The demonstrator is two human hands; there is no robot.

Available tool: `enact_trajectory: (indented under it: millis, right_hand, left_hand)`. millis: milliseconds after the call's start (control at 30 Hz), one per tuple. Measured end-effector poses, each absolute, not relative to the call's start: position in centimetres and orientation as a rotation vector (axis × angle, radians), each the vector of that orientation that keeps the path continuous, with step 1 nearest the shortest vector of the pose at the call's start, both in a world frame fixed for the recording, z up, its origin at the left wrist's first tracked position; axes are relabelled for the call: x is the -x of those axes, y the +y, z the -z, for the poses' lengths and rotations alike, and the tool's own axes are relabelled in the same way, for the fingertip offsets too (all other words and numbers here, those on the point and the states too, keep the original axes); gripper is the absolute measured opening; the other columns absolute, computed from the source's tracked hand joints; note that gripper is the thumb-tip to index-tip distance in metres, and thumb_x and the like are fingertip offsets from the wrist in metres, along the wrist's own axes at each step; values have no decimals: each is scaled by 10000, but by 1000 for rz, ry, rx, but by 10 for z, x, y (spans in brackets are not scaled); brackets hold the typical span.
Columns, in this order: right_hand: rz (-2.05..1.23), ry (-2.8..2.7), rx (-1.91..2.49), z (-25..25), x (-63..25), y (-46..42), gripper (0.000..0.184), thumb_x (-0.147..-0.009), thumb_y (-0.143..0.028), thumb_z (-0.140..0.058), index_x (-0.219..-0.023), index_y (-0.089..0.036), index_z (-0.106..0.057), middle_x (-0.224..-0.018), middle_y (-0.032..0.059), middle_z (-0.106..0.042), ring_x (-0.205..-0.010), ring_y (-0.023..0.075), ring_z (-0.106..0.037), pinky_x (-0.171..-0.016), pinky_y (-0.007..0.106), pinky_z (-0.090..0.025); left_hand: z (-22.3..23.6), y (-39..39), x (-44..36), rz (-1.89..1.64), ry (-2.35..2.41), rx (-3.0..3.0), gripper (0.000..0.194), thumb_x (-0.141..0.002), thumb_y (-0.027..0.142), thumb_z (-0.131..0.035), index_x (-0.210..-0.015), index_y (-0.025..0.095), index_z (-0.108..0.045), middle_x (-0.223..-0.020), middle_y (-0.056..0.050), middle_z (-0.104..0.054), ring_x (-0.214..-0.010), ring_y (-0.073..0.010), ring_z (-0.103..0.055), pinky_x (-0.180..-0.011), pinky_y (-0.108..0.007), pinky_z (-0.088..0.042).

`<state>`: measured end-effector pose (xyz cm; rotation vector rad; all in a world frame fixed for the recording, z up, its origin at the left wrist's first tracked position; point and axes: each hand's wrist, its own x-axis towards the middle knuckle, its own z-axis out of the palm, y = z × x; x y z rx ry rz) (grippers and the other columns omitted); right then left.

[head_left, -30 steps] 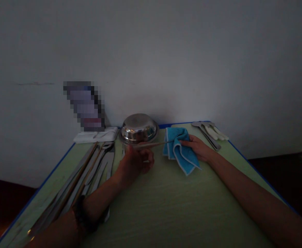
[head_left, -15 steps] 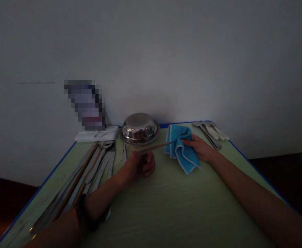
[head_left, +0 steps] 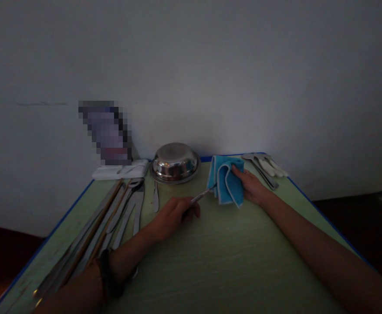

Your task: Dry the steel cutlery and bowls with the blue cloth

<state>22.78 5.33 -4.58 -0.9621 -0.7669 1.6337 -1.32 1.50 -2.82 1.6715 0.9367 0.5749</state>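
My left hand [head_left: 179, 210] is closed round the near end of a slim metal utensil [head_left: 201, 196], above the middle of the table. The utensil slants up to the right, and its far end disappears into a blue cloth [head_left: 223, 185] with pale edging, so its kind cannot be told. My right hand [head_left: 251, 185] pinches the cloth from the right side, thumb on top. A small knife-like piece [head_left: 156, 198] lies just left of the utensil, near the upturned steel bowl [head_left: 177, 161].
Left on the green table [head_left: 210, 266] lie several long utensils, some steel and some wooden, including a spoon [head_left: 114, 220]. At the back right are more spoons [head_left: 262, 170] and white-handled pieces [head_left: 272, 166]. A blurred-out panel [head_left: 107, 133] stands on a white base [head_left: 112, 171] by the wall.
My left hand has turned and shifted slightly right, and the utensil now slants more steeply upward. The cloth has been folded over more compactly in my right hand.
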Motion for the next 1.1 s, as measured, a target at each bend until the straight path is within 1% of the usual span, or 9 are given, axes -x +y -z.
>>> enact_trajectory:
  millis: [67, 133, 233, 300, 533, 700, 800, 933, 1100]
  right_hand:
    - [-1577, -732, 968, 45, -225, 54, 201, -683, -378, -679, -770, -202, -634, -714, 11, -708, -769, 190, -670, -786, 361, -520]
    - [-1489, -686, 969, 46, -220, 54, 217, -676, -385, -684, -792, -209, -631, -739, 9, -710, -815, 194, -664, -808, 363, -513]
    - [-1364, -569, 955, 48, -207, 51, 248, -674, -403, -681, -835, -221, -628, -806, 7, -713, -884, 199, -650, -832, 364, -505]
    - [-1342, -523, 949, 49, -198, 47, 260, -675, -415, -677, -842, -221, -629, -830, 10, -712, -899, 199, -645, -838, 362, -502]
    - [-1424, -636, 958, 48, -187, 37, 275, -652, -409, -691, -814, -195, -632, -827, 29, -713, -897, 204, -644, -851, 363, -486]
    - [-1396, -545, 951, 47, -191, 43, 228, -693, -366, -665, -850, -204, -629, -812, 17, -713, -857, 196, -655, -839, 366, -503]
    - [-1336, -480, 954, 49, -194, 49, 218, -722, -350, -642, -889, -212, -616, -850, 16, -711, -825, 186, -659, -826, 371, -516]
    - [-1366, -534, 930, 52, -196, 50, 252, -704, -347, -665, -910, -218, -601, -862, 12, -709, -811, 185, -662, -824, 377, -520]
    - [-1420, -599, 897, 50, -196, 47, 266, -689, -346, -681, -911, -226, -597, -825, -4, -708, -807, 181, -663, -832, 374, -517]
  left_hand:
    - [23, 11, 11, -463, 941, -1869, 399, -888, 369, -311, -738, 145, -606, -545, 36, -447, -513, -99, -415, -517, -218, -322]
    - [20, 11, 10, -379, 953, -2033, 376, -903, 363, -315, -766, 157, -599, -571, 40, -468, -528, -99, -442, -536, -214, -341]
    - [21, 16, 9, -396, 1006, -2076, 367, -916, 354, -293, -758, 159, -560, -572, 46, -467, -524, -99, -451, -537, -211, -356]
    - [24, 20, 9, -432, 1042, -2062, 372, -922, 353, -273, -746, 160, -538, -574, 47, -459, -523, -100, -452, -535, -212, -363]
    - [24, 18, 6, -354, 1046, -2202, 340, -916, 337, -292, -717, 164, -507, -599, 31, -498, -550, -107, -477, -550, -220, -361]
    - [21, 16, 6, -231, 1036, -2299, 359, -896, 333, -303, -613, 168, -449, -532, 41, -418, -498, -100, -424, -489, -212, -310]
    - [20, 15, 8, -225, 1014, -2302, 399, -902, 337, -265, -585, 169, -440, -509, 41, -402, -483, -99, -403, -494, -217, -317]
    - [21, 15, 9, -246, 999, -2283, 435, -911, 365, -237, -572, 171, -428, -500, 42, -396, -476, -97, -392, -502, -221, -321]
    - [21, 15, 9, -239, 983, -2288, 432, -910, 374, -265, -559, 172, -416, -482, 46, -382, -474, -97, -386, -491, -215, -306]
